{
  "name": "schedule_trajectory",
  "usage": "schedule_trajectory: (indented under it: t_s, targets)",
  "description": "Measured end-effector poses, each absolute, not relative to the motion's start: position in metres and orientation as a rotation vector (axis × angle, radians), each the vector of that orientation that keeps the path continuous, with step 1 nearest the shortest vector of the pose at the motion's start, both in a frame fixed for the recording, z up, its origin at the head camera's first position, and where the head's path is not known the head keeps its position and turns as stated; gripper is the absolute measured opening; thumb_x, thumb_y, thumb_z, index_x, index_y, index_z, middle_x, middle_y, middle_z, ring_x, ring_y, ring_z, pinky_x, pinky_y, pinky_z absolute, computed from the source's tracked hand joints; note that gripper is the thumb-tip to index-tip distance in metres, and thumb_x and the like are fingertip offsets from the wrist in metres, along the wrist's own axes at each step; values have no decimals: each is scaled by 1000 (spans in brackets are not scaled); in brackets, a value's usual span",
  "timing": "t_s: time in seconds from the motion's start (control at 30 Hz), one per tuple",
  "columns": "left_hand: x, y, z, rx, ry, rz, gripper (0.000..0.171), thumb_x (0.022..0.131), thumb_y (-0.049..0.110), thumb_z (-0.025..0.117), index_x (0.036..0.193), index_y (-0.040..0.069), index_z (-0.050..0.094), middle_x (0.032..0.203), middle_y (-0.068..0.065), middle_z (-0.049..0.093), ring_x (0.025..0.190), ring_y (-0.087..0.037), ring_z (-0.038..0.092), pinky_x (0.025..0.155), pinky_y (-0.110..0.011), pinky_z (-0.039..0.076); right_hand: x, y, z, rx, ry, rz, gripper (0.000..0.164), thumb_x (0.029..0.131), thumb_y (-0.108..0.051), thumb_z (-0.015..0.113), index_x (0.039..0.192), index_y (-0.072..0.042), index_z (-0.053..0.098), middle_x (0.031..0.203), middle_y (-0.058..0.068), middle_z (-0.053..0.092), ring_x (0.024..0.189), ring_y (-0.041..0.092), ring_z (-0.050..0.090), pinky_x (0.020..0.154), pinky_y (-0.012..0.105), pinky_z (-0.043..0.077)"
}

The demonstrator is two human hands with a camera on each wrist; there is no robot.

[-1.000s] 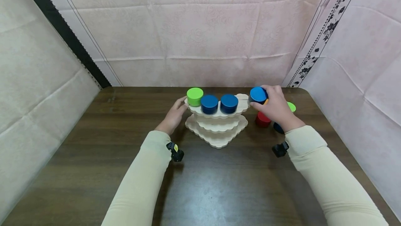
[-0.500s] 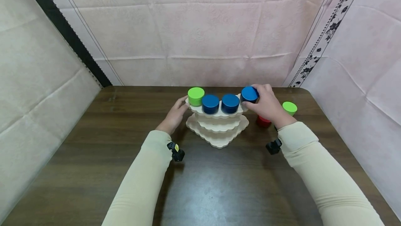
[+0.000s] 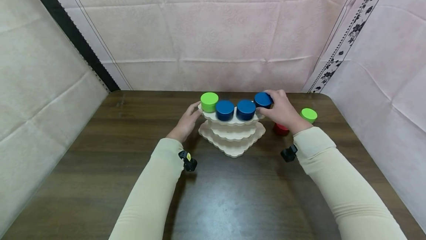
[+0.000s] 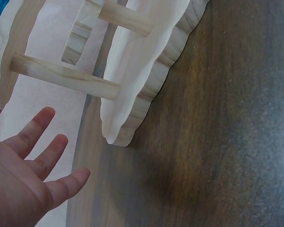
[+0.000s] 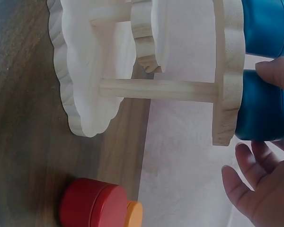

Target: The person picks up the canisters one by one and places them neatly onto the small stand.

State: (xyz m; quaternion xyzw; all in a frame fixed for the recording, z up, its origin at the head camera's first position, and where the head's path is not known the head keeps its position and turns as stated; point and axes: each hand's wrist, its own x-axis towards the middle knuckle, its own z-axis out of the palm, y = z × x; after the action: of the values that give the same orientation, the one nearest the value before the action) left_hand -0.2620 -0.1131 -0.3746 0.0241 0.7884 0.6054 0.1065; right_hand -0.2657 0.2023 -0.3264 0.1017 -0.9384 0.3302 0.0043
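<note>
A tiered wooden stand point(image 3: 231, 144) with scalloped shelves stands on the table. On its top shelf are a green round jar point(image 3: 209, 102) and three blue ones. My right hand point(image 3: 282, 109) holds the rightmost blue jar point(image 5: 262, 106) between thumb and fingers; the jar rests at the shelf's right end, beside another blue jar point(image 5: 267, 26). At the shelf's left end, my left hand point(image 3: 186, 122) touches the edge beside the green jar. Its other fingers point(image 4: 49, 150) spread out straight, and the thumb is hidden in the left wrist view.
Right of the stand, partly behind my right arm, a red jar point(image 3: 281, 129) and another green jar point(image 3: 308, 114) stand on the brown table point(image 3: 229, 195). An orange jar point(image 5: 134, 215) shows behind the red one. Pale cloth point(image 3: 213, 33) hangs behind the table's far edge.
My right hand has moved left with the blue jar, from beyond the stand onto the top shelf's right end. The left hand has stayed at the shelf's left edge.
</note>
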Motion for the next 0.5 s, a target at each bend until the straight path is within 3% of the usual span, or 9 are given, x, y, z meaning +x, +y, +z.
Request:
schedule_trajectory:
  t_s: [0.33,0.5]
  targets:
    - [-259,-113,-365,48,2266,1779,53,104,35,36,154,20,24,160,-7,20,146,-27,18,116,-51,17,-266,203,-325,350,-2968,1054,68,92,-28,63,147,-3,32,135,25,30,123,40,32,101,59,39]
    - [-263,-114,-374,56,2304,1786,53,103,40,38,152,25,27,159,-5,23,145,-25,21,115,-52,19,-265,204,-324,369,-2972,1015,75,92,-32,63,150,-4,27,139,26,29,125,40,31,100,60,39]
